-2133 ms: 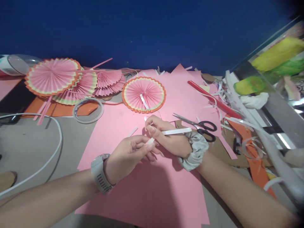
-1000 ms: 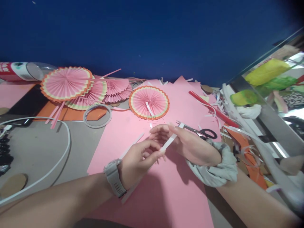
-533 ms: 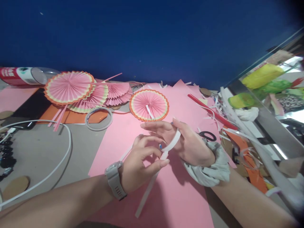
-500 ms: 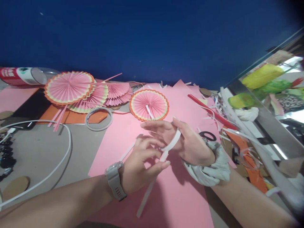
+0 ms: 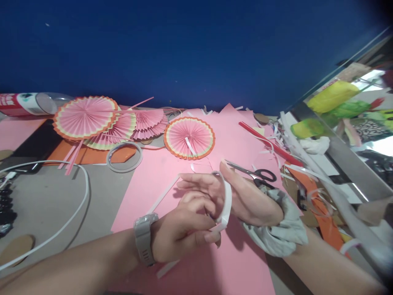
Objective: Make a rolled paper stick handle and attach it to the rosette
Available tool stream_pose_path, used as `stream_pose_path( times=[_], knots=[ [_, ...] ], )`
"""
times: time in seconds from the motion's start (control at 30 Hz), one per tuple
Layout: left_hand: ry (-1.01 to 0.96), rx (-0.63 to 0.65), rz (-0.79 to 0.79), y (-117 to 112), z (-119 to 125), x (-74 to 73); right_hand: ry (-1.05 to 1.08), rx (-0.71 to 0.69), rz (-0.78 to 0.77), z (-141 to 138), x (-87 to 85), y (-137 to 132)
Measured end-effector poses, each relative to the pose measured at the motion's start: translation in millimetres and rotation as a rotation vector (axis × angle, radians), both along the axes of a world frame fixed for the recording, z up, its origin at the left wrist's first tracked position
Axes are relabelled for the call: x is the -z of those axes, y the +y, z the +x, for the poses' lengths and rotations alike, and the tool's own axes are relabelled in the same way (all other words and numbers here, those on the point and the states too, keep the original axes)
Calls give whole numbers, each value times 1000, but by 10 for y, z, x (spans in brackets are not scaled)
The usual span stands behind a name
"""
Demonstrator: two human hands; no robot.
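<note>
My left hand (image 5: 184, 233), with a grey watch on the wrist, pinches a white paper strip (image 5: 226, 205) between thumb and fingers. The strip loops round the palm of my right hand (image 5: 242, 196), whose fingers are stretched out to the left. A grey scrunchie sits on my right wrist. Both hands hover over a large pink paper sheet (image 5: 172, 164). A second white strip (image 5: 162, 196) lies on the sheet just left of my hands. A pink pleated rosette with an orange rim (image 5: 189, 137) lies beyond them.
Black-handled scissors (image 5: 258, 174) lie right of my right hand. More pink rosettes (image 5: 86, 119), a tape ring (image 5: 124, 156), orange paper and a red can (image 5: 21, 103) are at the back left. A white cable (image 5: 76, 205) curves on the left. Paper scraps pile at right.
The white strip went from straight between my hands to wrapped round my right palm. My left hand moved down and closer, still pinching the strip's end.
</note>
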State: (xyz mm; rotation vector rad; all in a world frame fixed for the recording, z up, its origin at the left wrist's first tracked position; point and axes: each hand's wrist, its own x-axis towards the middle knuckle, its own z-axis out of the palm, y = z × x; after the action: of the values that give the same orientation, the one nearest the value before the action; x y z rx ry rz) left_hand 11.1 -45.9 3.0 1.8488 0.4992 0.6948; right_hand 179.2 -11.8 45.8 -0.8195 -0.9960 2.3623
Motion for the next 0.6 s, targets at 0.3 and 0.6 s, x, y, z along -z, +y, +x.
stream_pose_path(
  times=[0.3, 0.6],
  knots=[
    [-114, -9, 89, 8, -16, -49, -314, -230, 365, 522, -302, -126],
    [-94, -3, -67, -63, 1, -8, -1282, -156, 798, 1174, -266, -177]
  ],
)
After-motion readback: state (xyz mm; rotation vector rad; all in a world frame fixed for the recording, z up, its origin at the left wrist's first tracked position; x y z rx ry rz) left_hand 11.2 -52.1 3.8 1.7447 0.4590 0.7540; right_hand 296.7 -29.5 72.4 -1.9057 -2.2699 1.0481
